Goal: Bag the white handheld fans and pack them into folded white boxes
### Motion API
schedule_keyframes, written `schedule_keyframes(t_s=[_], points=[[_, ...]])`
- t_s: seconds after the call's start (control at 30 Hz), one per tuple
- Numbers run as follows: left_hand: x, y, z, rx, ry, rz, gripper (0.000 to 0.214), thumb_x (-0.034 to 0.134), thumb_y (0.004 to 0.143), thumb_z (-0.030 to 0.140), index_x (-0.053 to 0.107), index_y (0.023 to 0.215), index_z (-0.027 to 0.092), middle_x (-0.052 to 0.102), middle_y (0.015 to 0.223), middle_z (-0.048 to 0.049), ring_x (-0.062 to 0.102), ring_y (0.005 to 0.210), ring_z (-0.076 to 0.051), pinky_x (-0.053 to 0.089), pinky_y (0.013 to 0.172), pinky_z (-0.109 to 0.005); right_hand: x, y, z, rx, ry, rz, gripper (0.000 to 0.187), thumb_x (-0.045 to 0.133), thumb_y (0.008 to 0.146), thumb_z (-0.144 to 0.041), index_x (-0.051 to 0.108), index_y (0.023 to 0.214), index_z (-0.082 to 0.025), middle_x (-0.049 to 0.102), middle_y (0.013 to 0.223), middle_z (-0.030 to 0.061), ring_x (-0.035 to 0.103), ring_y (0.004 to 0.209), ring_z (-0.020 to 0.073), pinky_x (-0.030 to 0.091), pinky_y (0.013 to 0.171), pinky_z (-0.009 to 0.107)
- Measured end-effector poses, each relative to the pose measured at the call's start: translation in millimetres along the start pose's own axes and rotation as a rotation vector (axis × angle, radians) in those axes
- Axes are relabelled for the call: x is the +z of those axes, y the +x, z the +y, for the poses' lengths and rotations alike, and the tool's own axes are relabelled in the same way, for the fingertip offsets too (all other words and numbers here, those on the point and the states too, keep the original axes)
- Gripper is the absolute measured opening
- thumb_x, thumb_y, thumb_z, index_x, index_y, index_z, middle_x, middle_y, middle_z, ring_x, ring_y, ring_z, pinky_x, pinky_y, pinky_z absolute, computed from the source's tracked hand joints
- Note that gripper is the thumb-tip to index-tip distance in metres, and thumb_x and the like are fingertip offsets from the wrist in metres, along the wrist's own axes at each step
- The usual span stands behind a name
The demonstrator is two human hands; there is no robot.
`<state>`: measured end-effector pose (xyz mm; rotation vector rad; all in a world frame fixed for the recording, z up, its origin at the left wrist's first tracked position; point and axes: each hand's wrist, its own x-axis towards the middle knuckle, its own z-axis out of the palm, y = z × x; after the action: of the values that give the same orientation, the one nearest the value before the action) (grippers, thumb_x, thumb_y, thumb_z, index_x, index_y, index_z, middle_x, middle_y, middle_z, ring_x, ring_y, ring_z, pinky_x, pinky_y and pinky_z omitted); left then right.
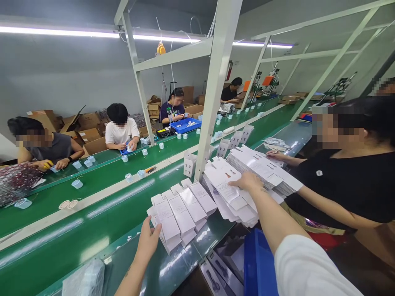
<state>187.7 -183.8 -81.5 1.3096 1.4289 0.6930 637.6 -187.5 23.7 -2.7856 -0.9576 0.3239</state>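
My left hand point(149, 238) has thumb and fingers apart at the left end of a row of folded white boxes point(173, 216), its fingertips against the nearest one. These boxes lie side by side on the green bench, printed with small text. My right hand point(249, 183) reaches across to a pile of flat white cartons point(220, 187) printed with small pictures. Its thumb lies on the top carton's face; the other fingers are partly hidden at the carton's edge. A second, neater stack of flat cartons point(259, 162) sits just beyond.
A co-worker point(345, 176) at right touches the neater stack. Behind a white post point(212, 94) runs a green conveyor point(108, 209) with light-blue cups point(77, 184); several people sit along its far side. A blue bin point(259, 263) and printed boxes point(216, 273) are below the bench. Bubble-wrap point(84, 277) lies at front left.
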Motion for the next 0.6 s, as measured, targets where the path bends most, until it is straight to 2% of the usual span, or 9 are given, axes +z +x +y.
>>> schedule_keyframes(t_s=[0.1,0.2,0.27,0.3,0.37,0.4,0.47,0.53,0.6], points=[[-11.4,-15,23,0.028,-0.060,0.008,0.066,0.065,0.078,0.055,0.047,0.129,0.017,0.048,0.141,-0.0192,0.060,0.110,-0.030,0.045,0.096,-0.042,-31,-9,4,-0.149,0.013,-0.098,0.042,0.077,0.065,-0.047,0.060,0.088,-0.016,0.067,0.087,0.0115,0.063,0.085,0.0300,0.047,0.065,0.035],[-11.3,-37,60,0.167,-0.099,-0.013,0.042,0.065,0.078,0.053,0.063,0.103,0.019,0.067,0.111,-0.0118,0.061,0.105,-0.028,0.044,0.096,-0.039,-44,-56,1,-0.382,0.014,-0.141,0.031,0.073,0.070,-0.043,0.050,0.069,-0.023,0.057,0.063,-0.0004,0.058,0.065,0.0218,0.039,0.054,0.029],[-2.2,-50,86,0.234,-0.172,-0.063,0.038,0.066,0.078,0.051,0.064,0.098,0.019,0.068,0.100,-0.0098,0.062,0.100,-0.027,0.045,0.093,-0.037,-29,-111,-12,-0.584,0.008,-0.086,0.027,0.067,0.077,-0.038,0.047,0.066,-0.024,0.054,0.060,-0.0009,0.055,0.059,0.0202,0.035,0.052,0.029],[3.8,-55,98,0.228,-0.259,-0.084,0.042,0.069,0.077,0.049,0.062,0.105,0.019,0.068,0.102,-0.0099,0.063,0.099,-0.026,0.047,0.090,-0.036,-16,-144,-22,-0.641,0.000,-0.016,0.022,0.062,0.080,-0.033,0.048,0.068,-0.024,0.055,0.062,0.0007,0.055,0.059,0.0205,0.035,0.052,0.029],[13.5,-60,113,0.155,-0.446,-0.149,0.060,0.074,0.073,0.043,0.050,0.124,0.021,0.066,0.107,-0.0103,0.063,0.096,-0.023,0.050,0.082,-0.034,16,-211,-45,-0.795,0.005,0.033,0.010,0.057,0.083,-0.021,0.054,0.074,-0.024,0.059,0.070,0.0046,0.056,0.058,0.0202,0.037,0.053,0.031],[15.1,-61,115,0.121,-0.515,-0.136,0.064,0.075,0.072,0.041,0.046,0.125,0.021,0.066,0.104,-0.0095,0.064,0.091,-0.022,0.051,0.077,-0.033,31,-240,-56,-0.903,0.017,0.043,0.008,0.056,0.083,-0.016,0.057,0.079,-0.023,0.061,0.075,0.0064,0.058,0.062,0.0211,0.041,0.056,0.032],[8.3,-63,108,0.106,-0.614,-0.065,0.059,0.076,0.070,0.038,0.048,0.118,0.019,0.066,0.094,-0.0059,0.063,0.082,-0.019,0.050,0.073,-0.030,51,-281,-74,-1.107,0.073,-0.010,0.005,0.065,0.080,-0.022,0.060,0.082,-0.023,0.063,0.082,0.0085,0.062,0.073,0.0254,0.047,0.065,0.037],[-10.9,-68,91,0.151,-0.675,0.014,0.051,0.077,0.069,0.036,0.050,0.109,0.019,0.065,0.087,-0.0022,0.062,0.079,-0.017,0.049,0.074,-0.028,55,-292,-88,-1.208,0.244,-0.100,0.033,0.077,0.072,-0.040,0.063,0.096,-0.023,0.064,0.101,0.0113,0.062,0.093,0.0316,0.050,0.081,0.046],[-36.5,-79,70,0.203,-0.721,0.026,0.055,0.078,0.068,0.035,0.049,0.113,0.022,0.066,0.088,-0.0008,0.062,0.082,-0.016,0.049,0.077,-0.028,51,-281,-100,-1.142,0.472,-0.247,0.059,0.078,0.066,-0.055,0.060,0.112,-0.023,0.062,0.116,0.0121,0.057,0.109,0.0332,0.046,0.095,0.052]])
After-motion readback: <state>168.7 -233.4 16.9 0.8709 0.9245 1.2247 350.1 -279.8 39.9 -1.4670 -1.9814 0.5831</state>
